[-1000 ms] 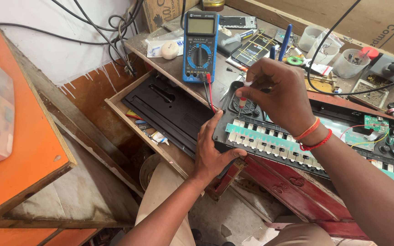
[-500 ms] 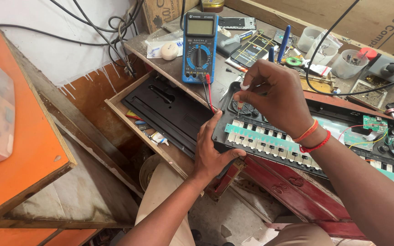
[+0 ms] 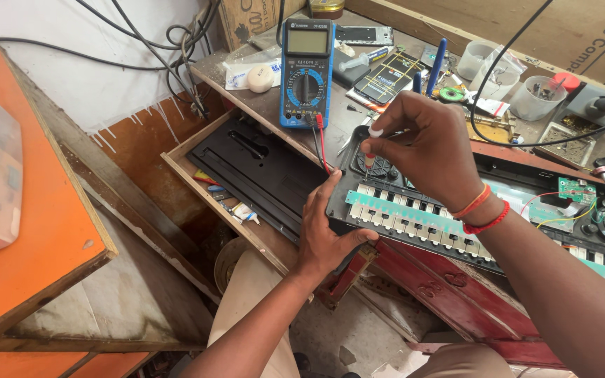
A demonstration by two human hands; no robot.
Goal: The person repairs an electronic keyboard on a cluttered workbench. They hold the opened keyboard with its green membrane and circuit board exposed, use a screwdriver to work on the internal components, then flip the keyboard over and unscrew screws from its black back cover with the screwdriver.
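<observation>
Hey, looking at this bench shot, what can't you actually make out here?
Head view only:
- Tip of the thin red-banded probe pinched by the right hand: too small to tell whether it touches the open black keyboard casing.
- Keyboard's right end: cut off by the frame edge.
- Left hand palm: hidden underneath the casing's corner.
- Blue multimeter screen: unreadable.

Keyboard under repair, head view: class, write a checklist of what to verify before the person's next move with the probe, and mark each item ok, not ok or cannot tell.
1. Left hand steadies the opened keyboard at its near corner: ok.
2. Right hand pinches the red probe upright over the round speaker grille: ok.
3. Probe tip touching a contact: cannot tell, fingers hide it.
4. Red and black leads plugged into the blue multimeter: ok.
5. Meter display showing a reading: cannot tell, too small.
6. Black probe in use: cannot tell, not visible.
</observation>
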